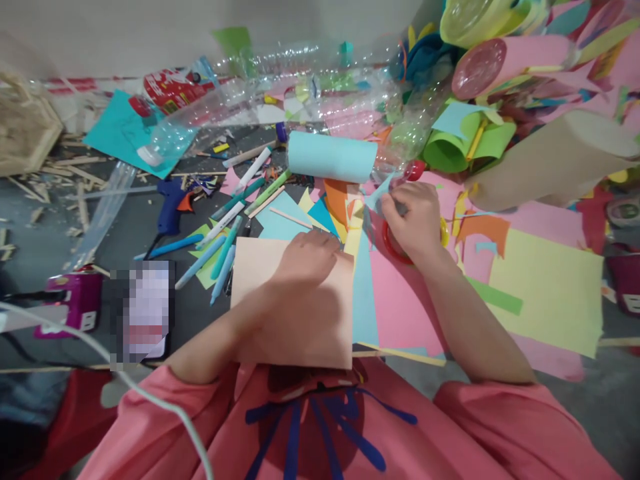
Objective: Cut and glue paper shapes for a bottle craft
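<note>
A sheet of peach paper [295,320] lies right in front of me. My left hand [313,257] rests at its top edge, fingers bent and pressed together over the paper. To the right, my right hand [413,217] is closed in a pinch on a small light blue paper piece [379,192], above a red ring-shaped item [393,243]. A light blue paper-covered tube [333,157] lies just beyond both hands. Pink paper [403,307] and other coloured sheets spread under my right forearm.
Markers [200,260], a blue glue gun [171,205] and a phone [150,310] are on the left. Clear plastic bottles [220,107] line the back. At right are a brown paper cylinder [550,160] and pale yellow paper [545,287]. A white cable [150,397] crosses the lower left.
</note>
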Tool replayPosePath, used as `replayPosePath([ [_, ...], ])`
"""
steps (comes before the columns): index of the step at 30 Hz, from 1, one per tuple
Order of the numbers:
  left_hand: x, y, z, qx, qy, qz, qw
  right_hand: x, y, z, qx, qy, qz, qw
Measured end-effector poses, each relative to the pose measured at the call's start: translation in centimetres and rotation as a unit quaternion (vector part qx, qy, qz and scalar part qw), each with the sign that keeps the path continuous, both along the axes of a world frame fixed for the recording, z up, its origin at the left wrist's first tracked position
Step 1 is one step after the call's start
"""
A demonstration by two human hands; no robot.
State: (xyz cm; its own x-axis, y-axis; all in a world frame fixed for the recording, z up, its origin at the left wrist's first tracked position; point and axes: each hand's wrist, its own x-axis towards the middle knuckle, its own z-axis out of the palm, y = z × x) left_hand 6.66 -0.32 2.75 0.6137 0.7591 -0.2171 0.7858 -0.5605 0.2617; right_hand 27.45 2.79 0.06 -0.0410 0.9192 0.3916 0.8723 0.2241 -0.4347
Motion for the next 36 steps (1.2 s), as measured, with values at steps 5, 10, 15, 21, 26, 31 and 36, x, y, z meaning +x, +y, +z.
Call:
replayPosePath([
  [5, 0.9, 0.7, 0.1, 0.028, 0.017, -0.009, 0.999, -0.2, -0.2, 0.4, 0.062, 0.006, -0.025, 0.998],
  [10, 0.7, 0.6, -0.4, 0.013, -0.046, 0.019, 0.999, -2.3, -1.7, 0.8, -0.039, 0.048, 0.197, 0.979],
  [15, -0.2, 0.7, -1.7, -0.014, -0.136, 0.073, 0.988, -3.8, -2.4, 0.3, -0.154, 0.044, 0.259, 0.953],
  [21, -2.8, 1.6, -1.0, -0.015, -0.153, 0.09, 0.984, -2.2, -1.2, 1.2, -0.168, 0.024, 0.274, 0.947],
  [26, -6.1, 2.2, -0.2, 0.005, -0.179, 0.111, 0.978, -1.4, -0.9, 1.7, -0.152, 0.02, 0.25, 0.956],
  [31, -7.0, 2.1, -0.5, 0.016, -0.178, 0.102, 0.979, -1.7, -1.3, 1.5, -0.136, 0.012, 0.247, 0.959],
  [36, -7.1, 1.9, -0.8, 0.029, -0.206, 0.116, 0.971, -1.4, -2.3, 2.0, -0.155, 0.036, 0.225, 0.961],
])
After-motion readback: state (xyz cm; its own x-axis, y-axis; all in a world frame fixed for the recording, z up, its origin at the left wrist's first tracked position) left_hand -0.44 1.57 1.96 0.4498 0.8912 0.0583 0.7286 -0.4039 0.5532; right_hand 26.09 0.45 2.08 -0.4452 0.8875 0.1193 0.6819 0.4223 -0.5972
